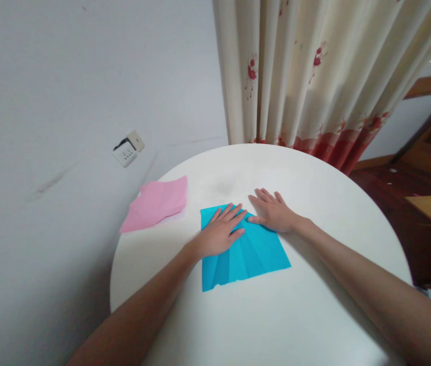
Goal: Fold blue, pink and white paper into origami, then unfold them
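A blue square sheet of paper [249, 256] with fan-like creases lies on the round white table [314, 315]. My left hand [221, 233] rests flat on its far half, fingers spread and pointing away from me. My right hand [274, 211] lies flat at the sheet's far right corner, thumb touching the paper's edge, most fingers on the bare tabletop. Neither hand grips anything.
A creased pink sheet of paper [157, 203] lies at the table's far left edge. Behind the table are a white wall with a socket [128, 149] and a cream curtain with red flowers [314, 76]. Dark wooden floor and furniture [425, 168] stand to the right.
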A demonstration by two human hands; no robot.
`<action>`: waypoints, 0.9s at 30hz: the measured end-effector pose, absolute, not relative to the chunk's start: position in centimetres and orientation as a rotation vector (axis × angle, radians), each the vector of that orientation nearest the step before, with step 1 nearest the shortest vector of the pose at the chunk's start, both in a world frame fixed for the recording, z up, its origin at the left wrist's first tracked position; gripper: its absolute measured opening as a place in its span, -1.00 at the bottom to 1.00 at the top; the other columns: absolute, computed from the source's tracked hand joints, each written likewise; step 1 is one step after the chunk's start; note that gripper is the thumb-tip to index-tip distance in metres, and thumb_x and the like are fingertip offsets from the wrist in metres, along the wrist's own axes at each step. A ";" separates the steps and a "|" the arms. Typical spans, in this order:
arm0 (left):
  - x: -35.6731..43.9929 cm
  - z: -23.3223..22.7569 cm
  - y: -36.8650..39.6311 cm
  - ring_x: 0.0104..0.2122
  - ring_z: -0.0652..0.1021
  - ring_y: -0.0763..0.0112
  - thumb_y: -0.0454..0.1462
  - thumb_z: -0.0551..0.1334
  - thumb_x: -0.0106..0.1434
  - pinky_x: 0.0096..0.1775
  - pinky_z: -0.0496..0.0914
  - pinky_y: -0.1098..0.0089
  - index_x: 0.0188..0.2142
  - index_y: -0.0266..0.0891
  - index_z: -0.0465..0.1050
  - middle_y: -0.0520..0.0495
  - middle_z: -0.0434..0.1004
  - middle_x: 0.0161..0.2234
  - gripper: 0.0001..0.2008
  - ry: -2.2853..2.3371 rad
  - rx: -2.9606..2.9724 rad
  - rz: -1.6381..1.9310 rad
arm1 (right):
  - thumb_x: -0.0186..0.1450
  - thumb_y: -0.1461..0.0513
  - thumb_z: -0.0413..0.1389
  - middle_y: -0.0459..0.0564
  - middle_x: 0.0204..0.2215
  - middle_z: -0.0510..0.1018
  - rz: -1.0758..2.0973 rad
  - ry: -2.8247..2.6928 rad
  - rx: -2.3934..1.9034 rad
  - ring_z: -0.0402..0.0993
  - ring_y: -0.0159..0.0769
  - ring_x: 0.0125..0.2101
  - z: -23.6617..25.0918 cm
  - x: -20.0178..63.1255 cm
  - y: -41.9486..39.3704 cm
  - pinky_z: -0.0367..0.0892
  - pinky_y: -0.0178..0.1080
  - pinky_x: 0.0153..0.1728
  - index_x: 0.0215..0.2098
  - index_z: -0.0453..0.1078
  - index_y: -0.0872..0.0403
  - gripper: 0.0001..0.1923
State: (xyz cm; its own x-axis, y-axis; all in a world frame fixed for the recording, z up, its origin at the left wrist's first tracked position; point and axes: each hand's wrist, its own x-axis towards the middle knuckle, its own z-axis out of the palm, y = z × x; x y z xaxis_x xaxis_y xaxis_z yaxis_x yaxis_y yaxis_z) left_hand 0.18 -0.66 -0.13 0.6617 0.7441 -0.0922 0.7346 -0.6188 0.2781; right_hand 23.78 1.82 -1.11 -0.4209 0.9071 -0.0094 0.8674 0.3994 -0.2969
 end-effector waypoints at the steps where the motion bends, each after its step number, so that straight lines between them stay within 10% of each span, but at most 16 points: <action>1: 0.2 -0.1 -0.6 0.40 -0.17 0.25 0.04 -0.23 0.45 0.34 -0.21 0.03 0.38 0.05 -0.08 0.11 -0.23 0.42 -0.43 1.186 2.577 0.051 | 0.28 -0.29 -0.14 0.21 0.41 -0.13 0.400 -2.512 -1.587 -0.29 0.06 0.39 -1.1 23.9 1.8 -0.28 0.26 0.29 0.41 -0.05 0.06 -0.08; 27: -0.1 -0.5 0.1 0.39 -0.10 0.16 -0.02 -0.12 0.44 0.32 -0.13 -0.06 0.36 0.10 0.00 0.09 -0.16 0.42 -0.48 1.371 2.558 0.098 | 0.45 0.04 -0.25 0.32 0.35 0.07 0.138 -2.149 -2.007 -0.10 0.21 0.35 -1.3 25.2 2.4 -0.08 0.36 0.20 0.32 0.10 0.14 -0.42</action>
